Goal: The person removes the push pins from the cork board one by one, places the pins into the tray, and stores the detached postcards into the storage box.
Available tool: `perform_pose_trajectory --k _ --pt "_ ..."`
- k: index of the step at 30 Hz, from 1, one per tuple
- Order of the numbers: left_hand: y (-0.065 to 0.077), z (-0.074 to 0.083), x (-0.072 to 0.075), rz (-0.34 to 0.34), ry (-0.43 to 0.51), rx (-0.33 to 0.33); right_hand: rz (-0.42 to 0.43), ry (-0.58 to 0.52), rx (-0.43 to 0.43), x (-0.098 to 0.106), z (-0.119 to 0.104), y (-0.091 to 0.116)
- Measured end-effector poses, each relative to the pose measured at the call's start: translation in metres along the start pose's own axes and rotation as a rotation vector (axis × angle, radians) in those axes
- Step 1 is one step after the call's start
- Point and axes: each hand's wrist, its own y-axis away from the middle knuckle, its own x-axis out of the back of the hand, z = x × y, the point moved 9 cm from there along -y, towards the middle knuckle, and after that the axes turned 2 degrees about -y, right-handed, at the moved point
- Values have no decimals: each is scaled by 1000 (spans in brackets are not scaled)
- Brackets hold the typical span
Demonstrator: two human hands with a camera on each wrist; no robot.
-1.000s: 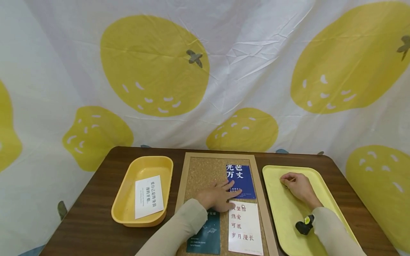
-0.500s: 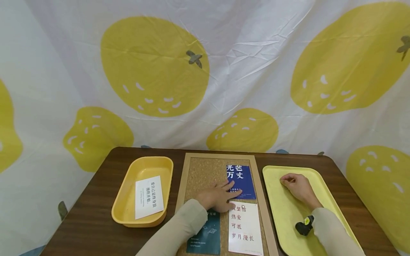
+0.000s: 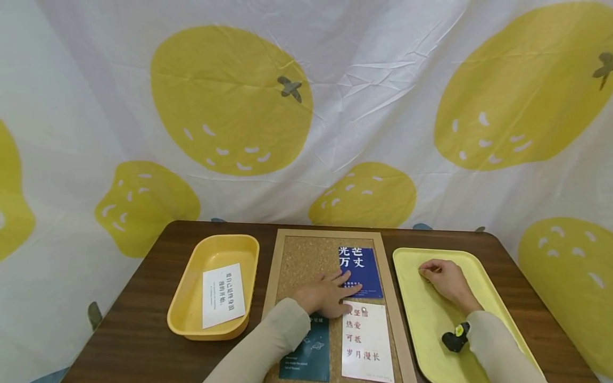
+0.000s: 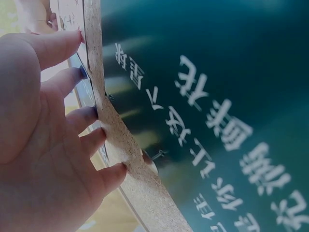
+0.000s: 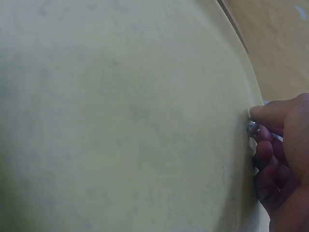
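My left hand (image 3: pixel 326 293) lies spread on the framed corkboard (image 3: pixel 299 255). Its fingertips touch the blue card (image 3: pixel 366 274) and the thumb is at the top corner of the white card with red writing (image 3: pixel 366 346). Partly under that wrist is a dark green card (image 3: pixel 306 354), seen large in the left wrist view. Over the yellow tray (image 3: pixel 407 271), my right hand (image 3: pixel 445 279) pinches a small silvery thumbtack (image 5: pixel 252 129) between thumb and fingers, close to the tray's surface.
At the left stands an orange-yellow basin (image 3: pixel 187 298) with a white card (image 3: pixel 223 295) in it. A black strap-like thing with a yellow-green spot (image 3: pixel 455 338) is at the right wrist. A lemon-print cloth (image 3: pixel 335 133) hangs behind the brown table (image 3: pixel 134 314).
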Motion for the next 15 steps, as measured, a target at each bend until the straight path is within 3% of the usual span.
perform_pose_trajectory --k 15 --pt "-1 -1 0 7 35 12 -8 -16 -17 0 1 0"
